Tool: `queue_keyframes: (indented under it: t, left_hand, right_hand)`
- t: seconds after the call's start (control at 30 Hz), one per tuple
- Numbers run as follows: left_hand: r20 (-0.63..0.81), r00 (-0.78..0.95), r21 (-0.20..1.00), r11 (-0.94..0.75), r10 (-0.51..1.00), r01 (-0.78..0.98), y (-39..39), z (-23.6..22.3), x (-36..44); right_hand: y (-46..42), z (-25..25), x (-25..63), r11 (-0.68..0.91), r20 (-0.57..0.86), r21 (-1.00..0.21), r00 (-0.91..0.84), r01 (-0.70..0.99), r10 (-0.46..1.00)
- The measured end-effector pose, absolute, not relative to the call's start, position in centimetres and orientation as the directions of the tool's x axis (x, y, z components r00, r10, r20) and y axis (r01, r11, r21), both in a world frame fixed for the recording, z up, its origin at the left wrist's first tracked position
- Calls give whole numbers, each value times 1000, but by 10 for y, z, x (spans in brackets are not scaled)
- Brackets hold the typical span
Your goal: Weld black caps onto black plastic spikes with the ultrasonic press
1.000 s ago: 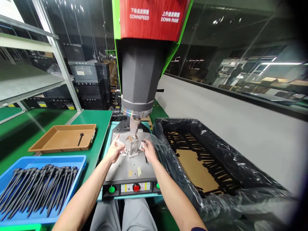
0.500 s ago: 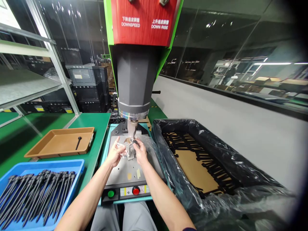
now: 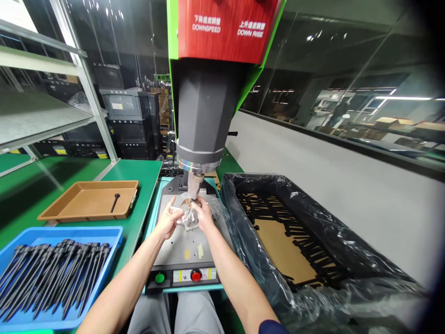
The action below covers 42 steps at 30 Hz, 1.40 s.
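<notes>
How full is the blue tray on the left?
Well filled: long black parts cover most of the blue tray, though blue shows along its far side. How deep they lie, I cannot tell.

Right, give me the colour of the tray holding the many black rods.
The tray is blue, best seen in the head view.

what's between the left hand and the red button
Head view: the gray metal plate, bearing a tan patch, lies between the left hand and the red button.
</notes>
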<state>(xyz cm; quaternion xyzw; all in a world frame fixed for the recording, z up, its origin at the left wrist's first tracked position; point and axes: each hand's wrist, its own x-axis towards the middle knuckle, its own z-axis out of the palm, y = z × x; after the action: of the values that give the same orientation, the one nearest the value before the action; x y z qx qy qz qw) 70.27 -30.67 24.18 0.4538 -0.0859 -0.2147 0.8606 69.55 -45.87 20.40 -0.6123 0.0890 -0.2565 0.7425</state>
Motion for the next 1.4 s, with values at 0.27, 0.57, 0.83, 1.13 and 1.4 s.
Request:
queue_keyframes:
  t: [0.27, 0.57, 0.83, 1.13, 1.4]
  left_hand:
    - [-58, 895, 813, 499, -442, 299, -305, 236, 705]
    - [-64, 904, 834, 475, -423, 281, -301, 222, 709]
    - [-80, 919, 855, 447, -387, 262, -300, 218, 716]
    - [-33, 916, 870, 440, -399, 223, -298, 211, 726]
    - [-74, 922, 875, 419, -381, 243, -298, 207, 724]
  right_hand:
    - [-465, 201, 700, 99, 191, -960, 874, 261, -447]
    - [-470, 178, 680, 221, 169, -938, 908, 268, -384]
    - [-491, 166, 646, 453, 136, -869, 977, 198, -164]
    - [-521, 194, 667, 781, -245, -601, 891, 169, -381]
    - [-520, 189, 667, 811, -305, -574, 890, 112, -339]
